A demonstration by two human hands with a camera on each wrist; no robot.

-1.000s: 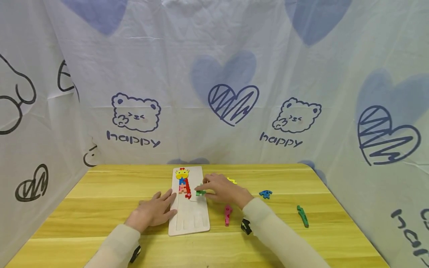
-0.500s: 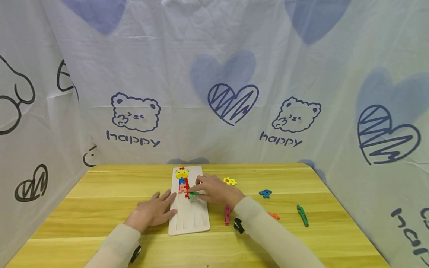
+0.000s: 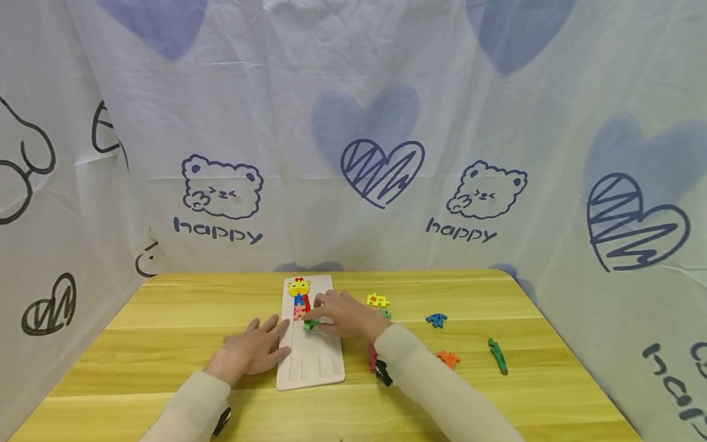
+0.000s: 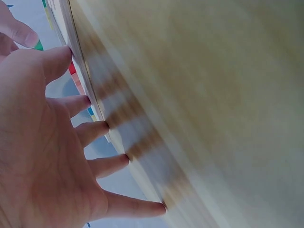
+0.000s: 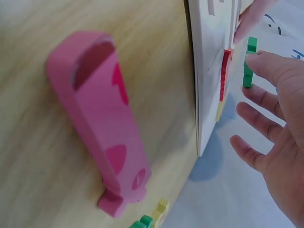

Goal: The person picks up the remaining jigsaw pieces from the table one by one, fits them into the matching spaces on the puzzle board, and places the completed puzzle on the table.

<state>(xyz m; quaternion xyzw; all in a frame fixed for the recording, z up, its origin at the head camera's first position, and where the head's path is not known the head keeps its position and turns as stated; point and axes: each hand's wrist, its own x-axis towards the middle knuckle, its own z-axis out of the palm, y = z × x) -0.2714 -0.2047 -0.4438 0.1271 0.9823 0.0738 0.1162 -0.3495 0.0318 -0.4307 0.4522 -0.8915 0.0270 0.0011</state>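
A pale puzzle board (image 3: 309, 362) lies on the table, with a yellow giraffe head (image 3: 299, 288) at its far end. Below the head sit a blue piece (image 3: 301, 300), a pink piece (image 3: 300, 312) and a red piece (image 5: 224, 76). My right hand (image 3: 345, 315) pinches a green puzzle piece (image 5: 249, 64) between thumb and finger, over the board just below the pink piece. The fingers of my left hand (image 3: 253, 348) are spread and straight, and touch the board's left edge, as the left wrist view also shows.
To the right lie a yellow piece (image 3: 377, 300), a second green piece (image 3: 385, 314), a blue arched piece (image 3: 436, 320), an orange piece (image 3: 448, 359) and a long green piece (image 3: 498, 356). A pink leg-shaped piece (image 5: 102, 118) lies beside the board, partly under the right wrist in the head view.
My right hand has carried the green piece leftward from the board's right edge to below the pink piece. The yellow and orange pieces have come into view. My left hand stays put.
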